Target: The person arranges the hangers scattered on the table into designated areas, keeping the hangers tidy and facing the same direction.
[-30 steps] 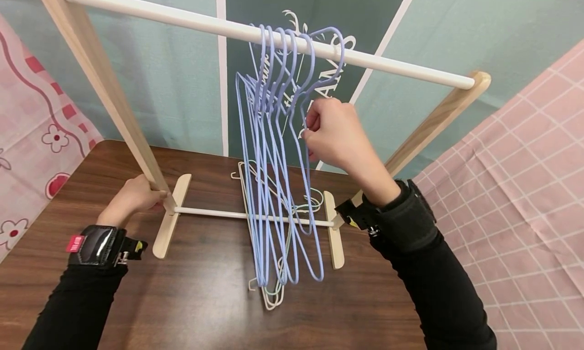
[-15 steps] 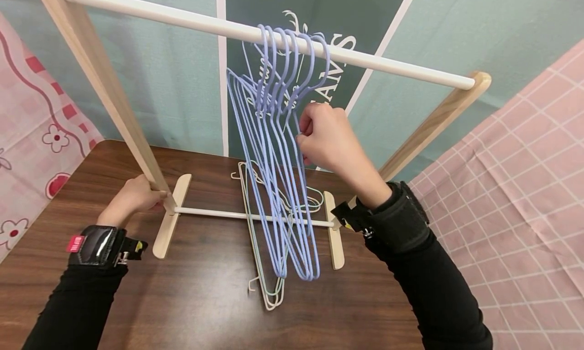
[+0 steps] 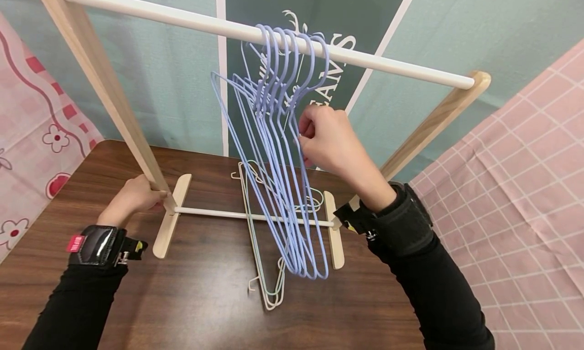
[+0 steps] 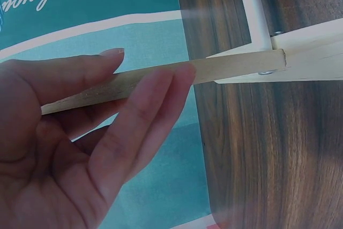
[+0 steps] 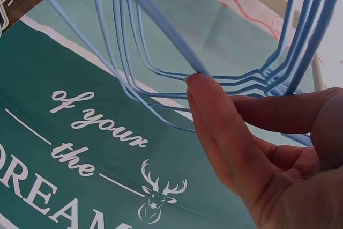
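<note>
In the head view we count one white rail, two wooden posts, two feet and six blue hangers hooked over the rail, with pale hangers, too overlapped to count, lying on the table beneath. In the left wrist view we find the left hand gripping one of the wooden posts between thumb and fingers. In the right wrist view we record the right hand pinching one of the blue hangers, the others beside it.
</note>
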`<state>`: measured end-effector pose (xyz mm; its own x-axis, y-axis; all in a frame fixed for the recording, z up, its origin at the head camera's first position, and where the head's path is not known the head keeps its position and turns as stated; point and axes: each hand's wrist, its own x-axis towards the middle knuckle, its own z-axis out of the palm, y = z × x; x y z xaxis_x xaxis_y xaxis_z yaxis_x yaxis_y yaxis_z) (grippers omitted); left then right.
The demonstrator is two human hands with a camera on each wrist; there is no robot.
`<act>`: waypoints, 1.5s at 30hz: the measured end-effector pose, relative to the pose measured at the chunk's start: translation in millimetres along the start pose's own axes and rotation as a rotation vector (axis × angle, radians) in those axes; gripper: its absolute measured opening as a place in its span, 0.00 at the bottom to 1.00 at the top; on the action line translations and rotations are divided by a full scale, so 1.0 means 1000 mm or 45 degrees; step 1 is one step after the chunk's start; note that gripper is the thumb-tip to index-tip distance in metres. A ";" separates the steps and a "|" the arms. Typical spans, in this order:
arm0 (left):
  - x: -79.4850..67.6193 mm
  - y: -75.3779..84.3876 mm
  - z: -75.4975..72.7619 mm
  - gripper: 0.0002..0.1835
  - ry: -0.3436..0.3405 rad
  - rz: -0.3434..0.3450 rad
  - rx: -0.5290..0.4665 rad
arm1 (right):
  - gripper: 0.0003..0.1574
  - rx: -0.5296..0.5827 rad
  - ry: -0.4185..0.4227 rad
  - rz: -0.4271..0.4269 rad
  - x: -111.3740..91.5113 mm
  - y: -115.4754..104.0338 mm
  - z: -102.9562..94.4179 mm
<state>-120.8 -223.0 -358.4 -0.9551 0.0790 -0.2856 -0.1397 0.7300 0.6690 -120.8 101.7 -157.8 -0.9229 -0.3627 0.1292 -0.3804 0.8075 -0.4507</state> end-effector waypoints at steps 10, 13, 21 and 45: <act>0.001 0.000 0.000 0.25 -0.013 -0.026 -0.003 | 0.11 -0.043 -0.035 -0.039 -0.001 0.003 -0.001; 0.001 0.001 0.000 0.25 -0.013 -0.027 0.001 | 0.11 -0.054 -0.039 -0.051 -0.001 0.003 -0.002; 0.001 0.000 -0.002 0.25 -0.016 -0.012 -0.006 | 0.08 -0.050 -0.036 -0.071 -0.003 0.004 -0.004; 0.003 -0.002 -0.002 0.25 -0.034 -0.027 0.013 | 0.14 -0.149 -0.071 -0.162 -0.008 0.016 -0.004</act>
<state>-123.7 -226.0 -359.3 -0.9447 0.0813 -0.3177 -0.1570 0.7385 0.6558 -119.6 119.8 -162.9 -0.8636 -0.4876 0.1282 -0.5009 0.8011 -0.3275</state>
